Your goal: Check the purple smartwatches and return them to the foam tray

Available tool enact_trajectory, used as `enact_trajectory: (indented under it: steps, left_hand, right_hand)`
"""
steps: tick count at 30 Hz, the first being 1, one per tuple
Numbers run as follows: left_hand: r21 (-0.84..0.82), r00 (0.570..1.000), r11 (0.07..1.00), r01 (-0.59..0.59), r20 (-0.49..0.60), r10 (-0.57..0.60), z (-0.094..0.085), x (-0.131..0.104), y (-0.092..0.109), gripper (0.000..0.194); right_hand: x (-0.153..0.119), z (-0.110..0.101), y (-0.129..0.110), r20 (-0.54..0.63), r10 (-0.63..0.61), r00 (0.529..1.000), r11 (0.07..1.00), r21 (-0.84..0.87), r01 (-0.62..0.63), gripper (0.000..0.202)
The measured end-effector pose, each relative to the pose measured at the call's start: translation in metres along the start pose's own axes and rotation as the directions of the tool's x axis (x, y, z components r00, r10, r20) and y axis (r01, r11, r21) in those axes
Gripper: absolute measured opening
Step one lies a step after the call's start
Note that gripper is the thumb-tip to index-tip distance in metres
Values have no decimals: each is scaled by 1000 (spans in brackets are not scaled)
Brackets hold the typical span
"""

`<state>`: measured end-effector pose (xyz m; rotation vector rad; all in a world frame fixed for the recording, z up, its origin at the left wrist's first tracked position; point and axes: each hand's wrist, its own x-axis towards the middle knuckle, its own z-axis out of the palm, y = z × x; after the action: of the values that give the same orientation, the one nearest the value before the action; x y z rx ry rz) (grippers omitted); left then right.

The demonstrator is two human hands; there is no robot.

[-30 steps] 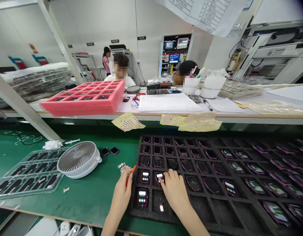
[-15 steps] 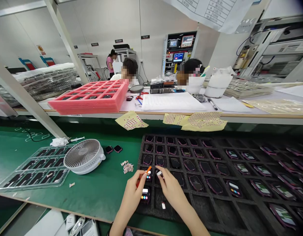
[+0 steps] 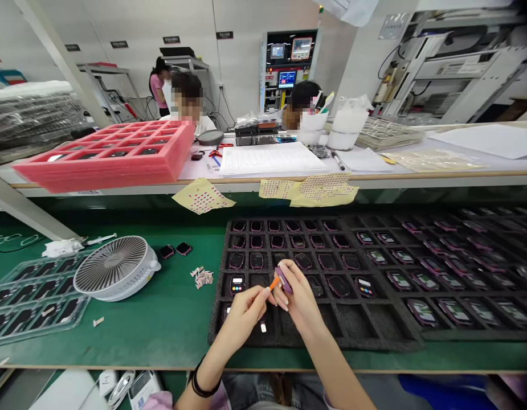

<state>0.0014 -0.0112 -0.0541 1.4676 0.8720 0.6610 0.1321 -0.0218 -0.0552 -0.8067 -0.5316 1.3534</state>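
Observation:
My left hand [image 3: 247, 314] is closed on a thin orange tool [image 3: 274, 283], whose end touches a purple watch body [image 3: 284, 281]. Fingers of my right hand [image 3: 298, 293] wrap round that watch body and hold it above the black foam tray [image 3: 352, 337]. Below my hands, a small white piece [image 3: 264, 327] lies in a tray compartment. To the left in the tray sits a watch with a lit screen [image 3: 237, 285]. Rows of dark-screened watches fill the compartments behind my hands.
A round grey fan [image 3: 118, 267] stands on the green table, beside a clear tray [image 3: 75, 319] of black parts. Small pale pieces [image 3: 202, 277] lie in a pile. Pink foam [image 3: 113, 168] rests on the shelf ahead. Two people sit beyond it; another stands farther back.
The view has shifted right. The purple watch body is now in my right hand, where a small white piece was before. The orange tool now meets the watch body.

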Motion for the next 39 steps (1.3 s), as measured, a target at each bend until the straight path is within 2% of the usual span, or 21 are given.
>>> enact_trajectory:
  steps: [10,18,21,25,31,35,39]
  left_hand:
    - [7,1000,1000,-20,6,20,2,-2,2,44]
    - [-23,1000,1000,-10,26,11,-5,-3,3,46]
    - [-65,998,998,11,56,-7,-7,-4,2,47]
    - [-143,999,990,13,44,-7,-3,-5,-1,49]
    - [-159,999,986,44,0,-45,-3,-3,-8,54]
    - [-123,990,992,-14,-141,-3,-7,0,-8,52]
    - [-76,982,996,-48,-188,33,-6,2,-11,44]
  right_hand:
    - [-2,2,-2,18,-11,1000,1000,30,11,25]
    - [-4,1,-1,13,-31,999,996,-85,32,29]
    - [-6,2,4,7,40,999,998,-46,-40,32]
    - [-8,2,13,-38,211,977,970,135,-204,48]
    - [-4,1,23,-95,287,953,942,207,-263,47]
    - [-6,5,28,-85,185,979,979,108,-175,44]
    - [-9,6,37,-73,122,990,986,-107,-129,47]
